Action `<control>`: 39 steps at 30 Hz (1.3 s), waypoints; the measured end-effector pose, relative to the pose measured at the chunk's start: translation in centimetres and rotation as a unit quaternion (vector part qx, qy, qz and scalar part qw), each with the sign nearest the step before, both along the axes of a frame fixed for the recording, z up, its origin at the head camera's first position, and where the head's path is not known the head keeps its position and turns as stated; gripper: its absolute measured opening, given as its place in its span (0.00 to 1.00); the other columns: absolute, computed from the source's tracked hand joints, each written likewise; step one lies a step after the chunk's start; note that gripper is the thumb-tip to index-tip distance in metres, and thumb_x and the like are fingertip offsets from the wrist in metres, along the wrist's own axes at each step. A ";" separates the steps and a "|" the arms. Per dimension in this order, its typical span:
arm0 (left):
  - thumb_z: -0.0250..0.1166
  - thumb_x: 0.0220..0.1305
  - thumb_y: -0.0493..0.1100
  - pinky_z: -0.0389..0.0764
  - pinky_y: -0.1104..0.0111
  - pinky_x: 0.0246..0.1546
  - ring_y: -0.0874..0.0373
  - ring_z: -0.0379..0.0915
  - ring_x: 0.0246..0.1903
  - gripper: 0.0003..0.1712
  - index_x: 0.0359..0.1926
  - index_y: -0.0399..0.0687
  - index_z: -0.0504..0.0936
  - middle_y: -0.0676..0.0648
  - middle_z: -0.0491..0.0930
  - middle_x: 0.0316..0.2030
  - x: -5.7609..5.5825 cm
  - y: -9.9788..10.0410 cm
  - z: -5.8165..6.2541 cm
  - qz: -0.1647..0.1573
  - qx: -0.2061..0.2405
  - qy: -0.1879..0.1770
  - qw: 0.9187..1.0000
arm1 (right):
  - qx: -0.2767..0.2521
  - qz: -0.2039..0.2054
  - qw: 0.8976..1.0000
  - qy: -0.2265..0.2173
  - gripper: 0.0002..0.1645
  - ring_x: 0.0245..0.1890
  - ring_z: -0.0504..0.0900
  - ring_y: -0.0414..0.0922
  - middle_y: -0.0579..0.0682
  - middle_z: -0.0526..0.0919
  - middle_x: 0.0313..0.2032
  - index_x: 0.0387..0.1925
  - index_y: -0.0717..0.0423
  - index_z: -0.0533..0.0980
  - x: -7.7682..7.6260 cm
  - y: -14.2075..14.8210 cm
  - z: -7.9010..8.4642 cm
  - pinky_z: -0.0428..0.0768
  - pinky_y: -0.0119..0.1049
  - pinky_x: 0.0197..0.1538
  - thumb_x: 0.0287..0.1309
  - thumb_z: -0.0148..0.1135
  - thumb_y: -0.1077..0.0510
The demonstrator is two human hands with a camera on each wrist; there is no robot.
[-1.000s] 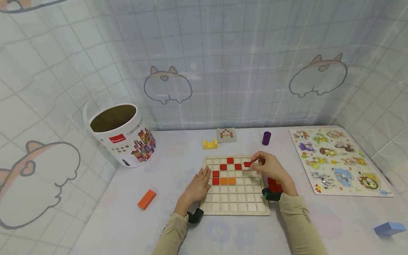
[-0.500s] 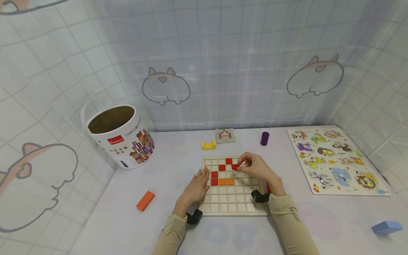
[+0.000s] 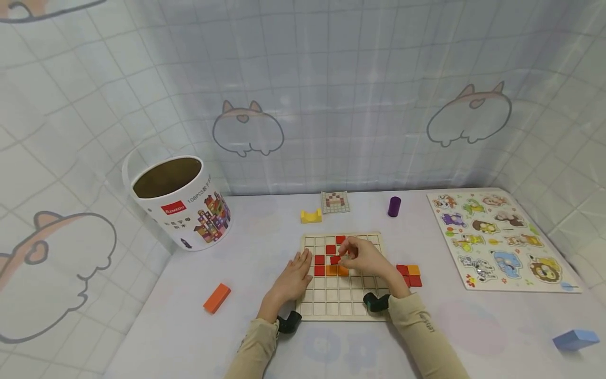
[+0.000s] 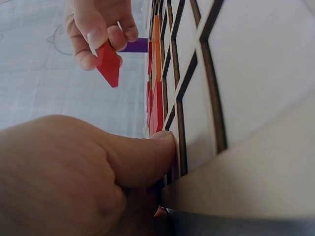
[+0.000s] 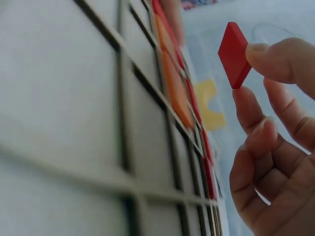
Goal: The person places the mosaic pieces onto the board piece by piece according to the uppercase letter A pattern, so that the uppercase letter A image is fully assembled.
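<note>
A wooden grid board [image 3: 331, 309] lies in front of me, with several red tiles [image 3: 319, 270] and orange tiles [image 3: 330, 270] set in its squares. My left hand [image 3: 291, 278] rests flat on the board's left edge, its thumb [image 4: 142, 157] against the rim in the left wrist view. Between thumb and fingertip, my right hand [image 3: 366, 258] pinches a square red tile [image 5: 234, 55], held tilted above the board near the orange tiles. That hand covers part of the board's upper right squares.
Loose red and orange tiles [image 3: 409, 275] lie right of the board. Behind it are a pattern card [image 3: 335, 202], a yellow arch block [image 3: 311, 216] and a purple cylinder [image 3: 394, 206]. Around stand a white bucket [image 3: 189, 221], an orange block [image 3: 216, 298], an animal puzzle [image 3: 502, 239] and a blue block [image 3: 575, 339].
My right hand has moved left and toward me across the board, carrying the red tile from the upper right squares to near the orange tiles. The left hand has stayed in place.
</note>
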State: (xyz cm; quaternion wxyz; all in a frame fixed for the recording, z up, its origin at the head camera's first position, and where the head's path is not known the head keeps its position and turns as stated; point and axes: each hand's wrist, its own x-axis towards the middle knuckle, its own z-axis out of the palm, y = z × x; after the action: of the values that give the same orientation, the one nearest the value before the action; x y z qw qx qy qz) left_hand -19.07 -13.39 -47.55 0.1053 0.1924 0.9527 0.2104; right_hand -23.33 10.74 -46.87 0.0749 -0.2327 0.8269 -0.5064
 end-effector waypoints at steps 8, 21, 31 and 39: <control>0.50 0.73 0.41 0.49 0.45 0.73 0.38 0.40 0.75 0.34 0.74 0.34 0.51 0.37 0.46 0.76 -0.1 0.0 -0.2 0.005 -0.004 -0.002 1.000 | 0.007 0.043 0.998 0.036 0.10 0.26 0.70 0.36 0.49 0.81 0.32 0.35 0.54 0.78 0.9 -2.3 -0.7 0.71 0.26 0.31 0.51 0.71 0.62; 0.51 0.72 0.40 0.50 0.44 0.73 0.38 0.41 0.75 0.34 0.74 0.33 0.52 0.37 0.47 0.76 0.1 0.1 0.0 0.006 -0.005 0.002 1.000 | 0.070 0.066 0.994 0.046 0.14 0.26 0.72 0.35 0.45 0.80 0.29 0.33 0.51 0.77 1.9 -3.2 -0.9 0.75 0.26 0.31 0.46 0.74 0.61; 0.50 0.72 0.40 0.50 0.45 0.73 0.38 0.41 0.75 0.34 0.73 0.33 0.52 0.37 0.48 0.75 0.0 0.0 0.0 0.005 -0.005 0.006 1.000 | 0.153 0.060 0.978 0.131 0.13 0.26 0.71 0.34 0.38 0.79 0.27 0.30 0.47 0.77 2.1 -4.3 -1.1 0.72 0.27 0.33 0.43 0.75 0.58; 0.50 0.72 0.39 0.51 0.44 0.72 0.37 0.42 0.75 0.34 0.73 0.31 0.52 0.35 0.49 0.75 0.0 0.1 0.0 -0.001 -0.009 0.009 1.000 | 0.206 0.031 0.961 0.182 0.12 0.27 0.69 0.32 0.33 0.78 0.25 0.28 0.41 0.78 2.6 -4.8 -1.1 0.64 0.33 0.39 0.41 0.75 0.53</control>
State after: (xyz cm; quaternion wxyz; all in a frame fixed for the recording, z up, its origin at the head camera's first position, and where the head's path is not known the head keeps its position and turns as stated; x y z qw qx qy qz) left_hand -19.07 -13.34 -47.50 0.0990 0.1940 0.9552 0.2003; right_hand -20.69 5.96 -47.97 -0.0149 -0.3255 0.9056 -0.2714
